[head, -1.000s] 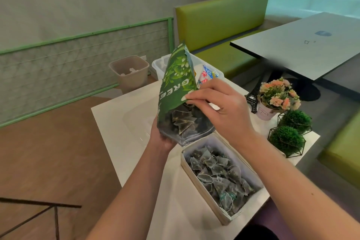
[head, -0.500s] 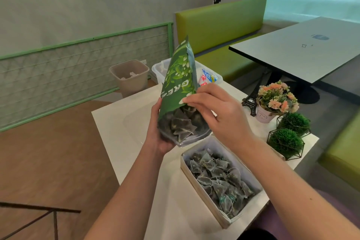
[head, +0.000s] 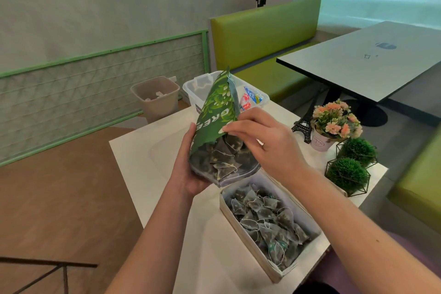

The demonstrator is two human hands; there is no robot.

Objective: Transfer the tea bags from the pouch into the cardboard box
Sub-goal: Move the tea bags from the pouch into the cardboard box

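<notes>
A: The foil tea pouch [head: 216, 112] is dark green, printed with lighter green leaves and white letters. The pyramid tea bags [head: 267, 217] look grey-green, speckled pale, with white strings.

B: And the oblong cardboard box [head: 274, 272]?

A: White. So is the square table top [head: 133, 150]. The small potted flowers [head: 334, 119] are peach and pink, the padded bench back [head: 262, 33] lime green.

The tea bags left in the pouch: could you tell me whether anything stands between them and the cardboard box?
Nothing visible does: the pouch, with tea bags inside, hangs just above the far end of the open cardboard box.
</notes>
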